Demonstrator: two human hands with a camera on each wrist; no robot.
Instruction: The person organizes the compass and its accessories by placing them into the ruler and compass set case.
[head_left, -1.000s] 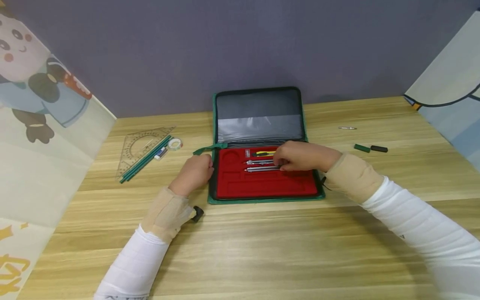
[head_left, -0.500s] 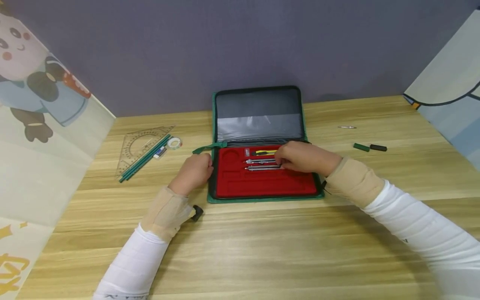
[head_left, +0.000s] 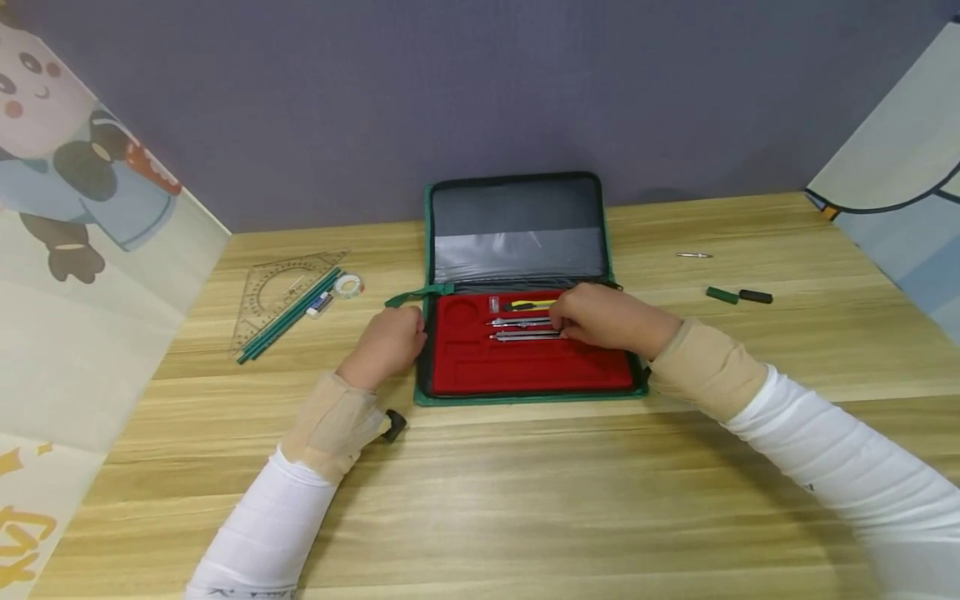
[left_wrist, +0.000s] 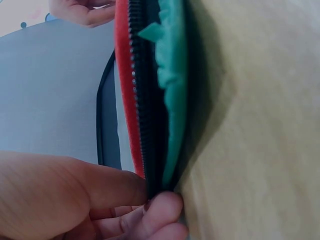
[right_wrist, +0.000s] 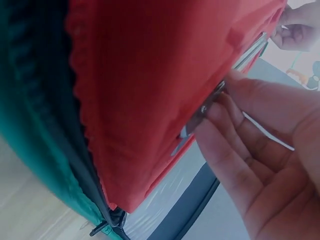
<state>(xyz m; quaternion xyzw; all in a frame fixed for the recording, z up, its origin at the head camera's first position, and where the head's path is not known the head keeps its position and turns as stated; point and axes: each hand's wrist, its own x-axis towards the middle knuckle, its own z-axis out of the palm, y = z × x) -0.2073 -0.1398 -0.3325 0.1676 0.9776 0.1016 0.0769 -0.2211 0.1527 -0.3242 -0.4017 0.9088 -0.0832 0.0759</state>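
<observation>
A green zip case point(head_left: 517, 400) lies open on the table, its lid leaning back and its red moulded tray point(head_left: 536, 375) facing up. At the case's left side my left hand point(head_left: 384, 346) pinches the zipped edge point(left_wrist: 172, 105) between thumb and fingers. My right hand point(head_left: 603, 315) reaches over the right half of the tray. Its thumb and fingers pinch a silver drawing compass point(right_wrist: 202, 112), which lies in or against its slot. Just above it in the tray sit another silver compass point(head_left: 506, 322), a yellow cutter point(head_left: 528, 306) and a small sharpener point(head_left: 494, 305).
To the left lie a clear set square point(head_left: 258, 292), green pencils point(head_left: 288, 317), an eraser point(head_left: 319, 304) and a tape roll point(head_left: 348, 286). To the right are a small metal piece point(head_left: 693, 255), a green block point(head_left: 722, 295) and a black block point(head_left: 755, 297). A wall stands behind the case.
Hardly anything differs. My right hand has shifted very slightly to the right over the compass. The left hand keeps its place on the case's edge.
</observation>
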